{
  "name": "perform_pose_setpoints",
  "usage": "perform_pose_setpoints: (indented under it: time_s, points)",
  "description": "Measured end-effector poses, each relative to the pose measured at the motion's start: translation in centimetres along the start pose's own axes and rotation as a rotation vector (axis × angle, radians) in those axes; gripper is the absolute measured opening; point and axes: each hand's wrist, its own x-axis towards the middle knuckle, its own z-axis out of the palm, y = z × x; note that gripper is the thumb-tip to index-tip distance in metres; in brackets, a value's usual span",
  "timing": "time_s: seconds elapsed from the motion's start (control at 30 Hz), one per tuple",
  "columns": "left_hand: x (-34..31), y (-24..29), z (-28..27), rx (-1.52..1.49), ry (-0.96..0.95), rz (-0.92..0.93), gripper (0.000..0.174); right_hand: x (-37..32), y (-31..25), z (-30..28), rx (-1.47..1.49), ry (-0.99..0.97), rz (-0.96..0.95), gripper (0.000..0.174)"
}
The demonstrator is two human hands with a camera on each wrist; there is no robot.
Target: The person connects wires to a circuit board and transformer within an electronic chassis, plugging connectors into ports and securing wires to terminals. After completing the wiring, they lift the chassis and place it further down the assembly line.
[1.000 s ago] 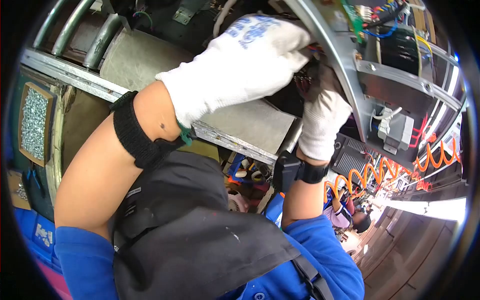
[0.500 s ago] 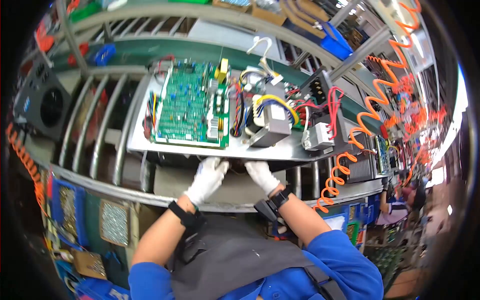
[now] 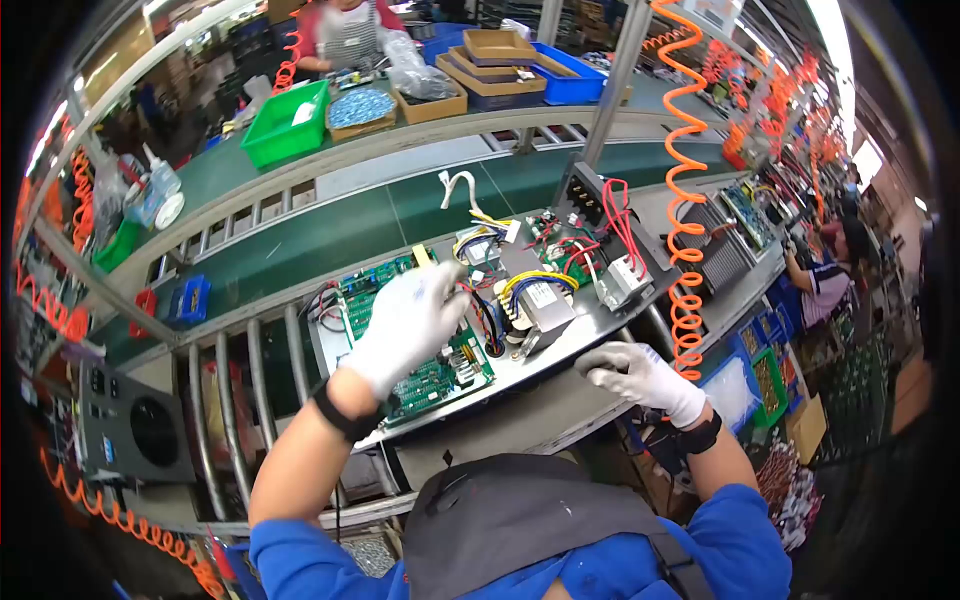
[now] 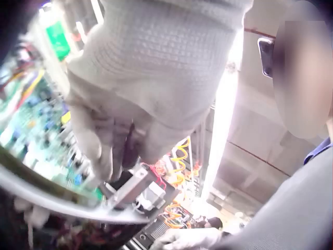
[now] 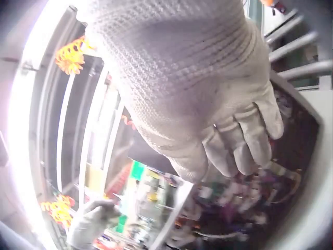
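The roller conveyor [image 3: 263,368] carries the metal chassis [image 3: 590,330], the landmark for all positions below. The grey housing [image 3: 110,430] with a dark round opening stands left of the chassis; the finned unit [image 3: 715,255] lies to its right. The green circuit board [image 3: 430,385] is mounted on the left part of the chassis. The left hand [image 3: 405,325], gloved, hovers above this board with fingers bent; whether it holds anything cannot be told. The right hand [image 3: 640,380], gloved, hangs at the near right edge of the chassis, fingers loosely curled and slightly spread, holding nothing. The transformer [image 3: 550,305] sits at mid-chassis. The terminal block [image 3: 628,282], with red wires [image 3: 615,205], occupies the right end of the chassis.
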Motion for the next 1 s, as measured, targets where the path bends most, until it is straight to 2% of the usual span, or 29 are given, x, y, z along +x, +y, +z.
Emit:
perform_pose_setpoints:
  time_s: [0.13,0.17,0.23,0.27,0.3,0.37,0.43,0.5,0.53,0.57,0.63,0.67,0.7,0.77,0.8,0.83,0.9,0.97,1.0]
  points:
    - [6.2,-2.5,3.7,0.211,-0.091,0.121,0.027,0.3,-2.8,-2.2,-0.096,0.069,-0.134,0.027]
    - [7.1,-3.4,4.2,0.187,-0.205,0.084,0.025,0.2,-2.5,-3.2,-0.15,0.104,-0.171,0.026]
    - [8.0,-4.2,3.8,0.104,-0.254,0.074,0.025,0.1,-2.0,-5.5,-0.209,0.173,-0.229,0.026]
    - [8.4,-4.6,3.6,0.115,-0.264,0.071,0.025,0.2,-1.6,-6.6,-0.177,0.196,-0.172,0.025]
    - [8.5,-5.2,3.3,-0.21,-0.25,-0.06,0.026,0.5,-1.2,-7.7,-0.142,0.216,-0.115,0.025]
    - [8.7,-3.4,2.0,-0.851,-0.17,-0.311,0.028,1.8,-0.6,-9.7,-0.09,0.234,-0.133,0.019]
    - [9.5,-0.8,-0.1,-0.868,-0.08,-0.336,0.025,4.1,-1.2,-11.2,-0.232,0.256,-0.338,0.018]
    - [10.5,2.9,-0.6,-0.949,-0.007,-0.284,0.02,5.7,0.3,-10.9,-0.318,0.166,-0.359,0.02]
    - [11.0,4.5,-0.6,-0.952,-0.057,-0.27,0.016,6.4,1.2,-10.2,-0.354,0.094,-0.29,0.021]
    - [11.5,5.9,0.5,-0.812,-0.048,-0.232,0.012,7.0,2.0,-9.2,-0.387,0.021,-0.224,0.022]
    - [13.1,6.7,1.8,-0.304,-0.15,0.019,0.013,8.2,3.5,-6.3,-0.389,0.195,-0.241,0.025]
    - [14.1,5.4,3.9,-0.151,-0.128,0.184,0.016,8.3,3.6,-5.5,-0.272,0.263,-0.213,0.029]
    - [15.3,5.1,5.0,-0.068,-0.279,0.126,0.018,8.2,3.1,-5.0,-0.268,0.301,-0.202,0.028]
    - [17.2,3.7,7.7,0.023,-0.392,0.17,0.02,7.8,4.0,-3.5,-0.232,0.322,-0.198,0.029]
    - [17.8,3.7,8.5,0.038,-0.413,0.194,0.02,7.3,3.9,-3.0,-0.089,0.344,-0.215,0.03]
    - [18.3,3.8,9.2,0.064,-0.427,0.165,0.018,7.3,4.7,-1.8,-0.089,0.421,-0.258,0.033]
    - [19.1,4.9,9.6,0.114,-0.475,0.151,0.018,7.0,4.6,-1.1,0.166,0.427,-0.068,0.035]
    - [19.1,7.1,9.1,-0.095,-0.565,-0.133,0.02,9.0,7.2,1.6,0.433,0.656,-0.012,0.035]
    - [19.0,7.1,9.8,-0.091,-0.52,-0.131,0.023,10.1,7.5,1.3,0.535,0.599,0.032,0.032]
